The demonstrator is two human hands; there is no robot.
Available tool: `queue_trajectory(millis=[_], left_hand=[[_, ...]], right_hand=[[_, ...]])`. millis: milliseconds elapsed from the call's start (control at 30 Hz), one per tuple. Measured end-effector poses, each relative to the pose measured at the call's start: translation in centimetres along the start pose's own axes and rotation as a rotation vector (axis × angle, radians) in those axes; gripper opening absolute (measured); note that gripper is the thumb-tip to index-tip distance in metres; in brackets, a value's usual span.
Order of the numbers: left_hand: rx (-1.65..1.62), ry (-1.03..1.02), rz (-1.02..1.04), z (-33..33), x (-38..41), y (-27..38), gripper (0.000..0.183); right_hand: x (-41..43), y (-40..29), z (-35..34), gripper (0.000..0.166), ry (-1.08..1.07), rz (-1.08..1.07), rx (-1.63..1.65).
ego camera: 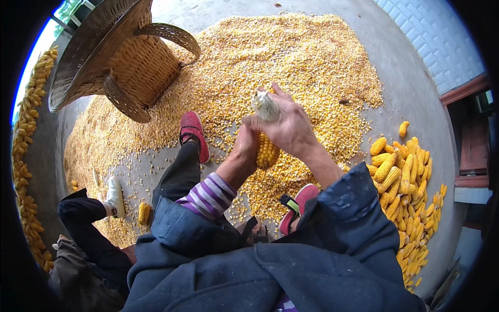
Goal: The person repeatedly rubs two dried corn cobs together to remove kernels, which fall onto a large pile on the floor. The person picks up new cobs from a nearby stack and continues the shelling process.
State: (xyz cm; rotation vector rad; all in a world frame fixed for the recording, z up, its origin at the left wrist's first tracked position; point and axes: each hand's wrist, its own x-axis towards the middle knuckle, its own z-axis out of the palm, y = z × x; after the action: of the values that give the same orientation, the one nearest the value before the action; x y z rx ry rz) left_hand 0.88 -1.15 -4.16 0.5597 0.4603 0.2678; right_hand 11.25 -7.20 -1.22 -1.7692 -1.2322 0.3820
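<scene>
Both my hands are pressed together above a wide spread of loose corn kernels (288, 50). In my left hand (245, 142) is an ear of yellow corn (268, 151), its kernel-covered end pointing back toward me. My right hand (294, 124) is wrapped around a pale, bare corn cob (266, 106), which sticks out past the thumb side. The cob lies against the far part of the ear, where fingers hide the contact. More kernels lie heaped on the floor right below, between my red shoes (193, 134).
A woven basket (142, 66) with two loop handles lies tipped at the upper left. To the right, unshelled corn ears (407, 187) are piled on the concrete floor (401, 74). Another person's leg (84, 212) is at lower left, near a single ear (144, 213). More ears (29, 128) line the left edge.
</scene>
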Motion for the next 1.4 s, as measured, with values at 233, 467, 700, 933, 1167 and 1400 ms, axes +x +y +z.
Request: queue_trajectory(millis=[233,467,700,933,1167,1400], left_hand=[[0.040,0.011,-0.037,0.6,0.8,1.0,0.041],[-0.089,-0.213,-0.099,0.1,0.2,2.6,0.043],[-0.036,0.015,-0.007,0.3,-0.3,1.2,0.048],[0.044,0.019,-0.161,1.1,-0.2,1.5,0.048],[0.098,0.001,-0.051,0.7,0.2,2.5,0.046],[0.036,0.021,0.019,0.3,0.1,2.0,0.042]], right_hand=[[2.3,0.6,-1.4,0.043,0.168,0.071,-0.031],[1.5,-1.0,-2.9,0.044,0.117,0.105,0.639],[0.6,-0.9,-0.2,0.042,0.073,-0.233,-0.169],[2.6,1.0,-2.4,0.041,0.278,0.087,0.015],[-0.2,-1.4,-2.3,0.043,-0.082,-0.400,-0.075],[0.3,0.6,0.7,0.038,0.243,-0.258,-0.179]])
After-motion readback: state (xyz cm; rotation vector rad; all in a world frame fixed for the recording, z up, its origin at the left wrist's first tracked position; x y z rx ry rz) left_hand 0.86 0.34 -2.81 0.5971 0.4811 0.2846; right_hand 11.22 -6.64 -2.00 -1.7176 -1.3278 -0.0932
